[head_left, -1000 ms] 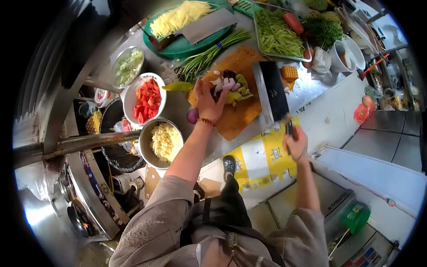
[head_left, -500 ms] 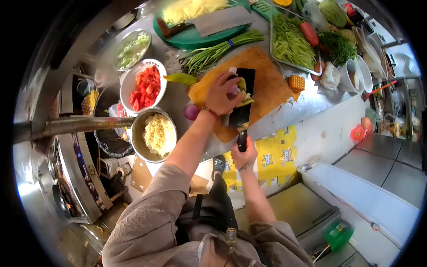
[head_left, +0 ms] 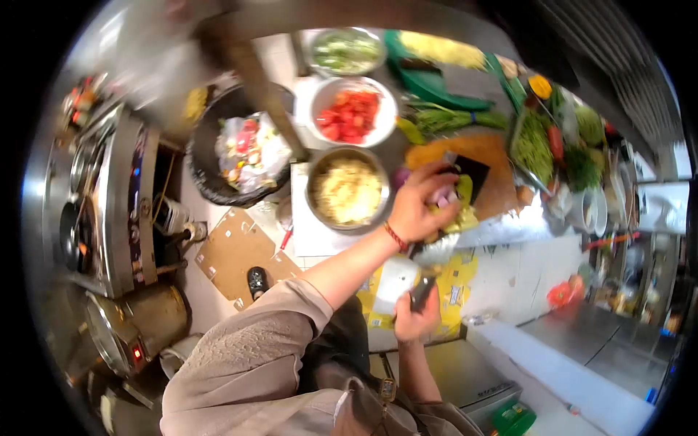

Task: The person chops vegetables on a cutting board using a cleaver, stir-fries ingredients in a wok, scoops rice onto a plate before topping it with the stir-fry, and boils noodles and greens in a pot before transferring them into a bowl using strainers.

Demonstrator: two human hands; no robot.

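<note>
My left hand (head_left: pixel 418 207) presses a heap of chopped green and purple vegetables (head_left: pixel 459 207) against the blade of a cleaver (head_left: pixel 476 173). My right hand (head_left: pixel 414 320) grips the cleaver's dark handle low down, near my body. The loaded blade hovers at the near edge of the wooden cutting board (head_left: pixel 498 156), just right of a steel bowl of pale yellow pieces (head_left: pixel 347 190). A purple onion (head_left: pixel 401 176) lies between the bowl and the board.
A white bowl of red tomato pieces (head_left: pixel 352 112), a bowl of green slices (head_left: pixel 345 51), green stalks (head_left: pixel 454 118) and a tray of greens (head_left: pixel 538 145) crowd the counter. A black scrap bin (head_left: pixel 243 156) and a stove (head_left: pixel 109 196) stand to the left.
The cleaver went from raised at the right, to flat on the board under the cut pieces, to lifted toward me with the pieces held on it. My head has turned left.
</note>
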